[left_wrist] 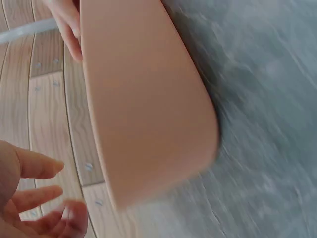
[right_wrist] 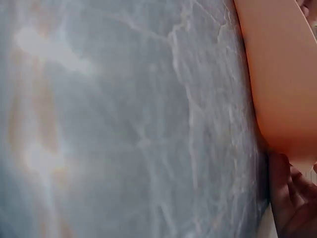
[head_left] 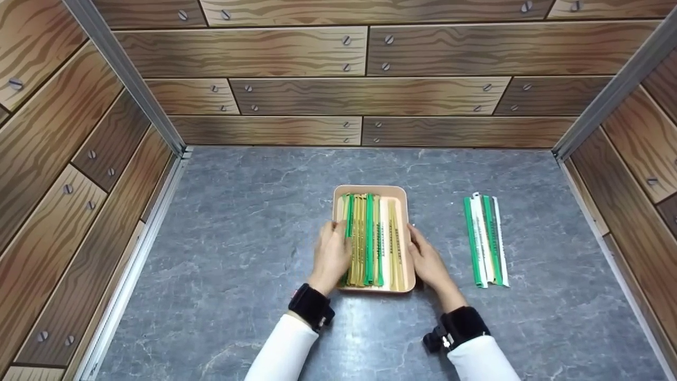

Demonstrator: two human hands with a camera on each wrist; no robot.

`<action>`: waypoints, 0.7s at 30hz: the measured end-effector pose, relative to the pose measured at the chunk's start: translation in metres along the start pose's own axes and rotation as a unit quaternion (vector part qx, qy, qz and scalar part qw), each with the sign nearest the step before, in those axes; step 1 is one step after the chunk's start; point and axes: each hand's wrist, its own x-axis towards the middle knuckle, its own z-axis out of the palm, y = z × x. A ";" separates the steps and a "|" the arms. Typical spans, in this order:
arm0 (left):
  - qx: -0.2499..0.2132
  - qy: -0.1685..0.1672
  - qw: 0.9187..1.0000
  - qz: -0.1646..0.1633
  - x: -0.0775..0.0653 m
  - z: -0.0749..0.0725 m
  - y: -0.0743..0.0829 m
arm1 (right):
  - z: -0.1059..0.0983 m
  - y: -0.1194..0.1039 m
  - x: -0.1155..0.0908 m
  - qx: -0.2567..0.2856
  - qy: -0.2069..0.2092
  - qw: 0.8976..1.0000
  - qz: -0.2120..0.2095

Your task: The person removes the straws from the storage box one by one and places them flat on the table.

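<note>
A light tan tray holds a row of long, thin stick packets in gold, green and white. My left hand is over the tray's left side, its fingertips above the leftmost packets. In the left wrist view, the fingers of that hand are loosely bent with nothing visible between them, apart from the tray's outer wall. At the opposite side my right hand holds the tray by its right edge. The right wrist view shows fingertips touching the tray wall near its end; the rest is cut off.
Right of the tray, several green and white stick packets lie side by side on the grey marbled tabletop. Wood-patterned panels stand at the back, left and right.
</note>
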 end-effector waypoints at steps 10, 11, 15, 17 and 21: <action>0.073 -0.113 0.991 0.006 -0.009 0.017 0.007 | -0.002 0.000 0.004 0.005 -0.011 1.000 -0.004; 0.078 -0.119 0.990 0.002 -0.010 0.018 0.007 | -0.003 0.000 0.004 0.008 -0.012 1.000 -0.002; 0.094 -0.137 0.986 -0.004 -0.013 0.021 0.005 | -0.005 0.000 0.005 0.021 -0.014 1.000 0.004; 0.097 -0.144 0.985 -0.008 -0.014 0.022 0.005 | -0.005 0.001 0.005 0.028 -0.016 0.999 0.004; 0.095 -0.159 0.982 -0.024 -0.015 0.023 0.006 | -0.004 0.003 0.005 0.038 -0.023 0.999 0.006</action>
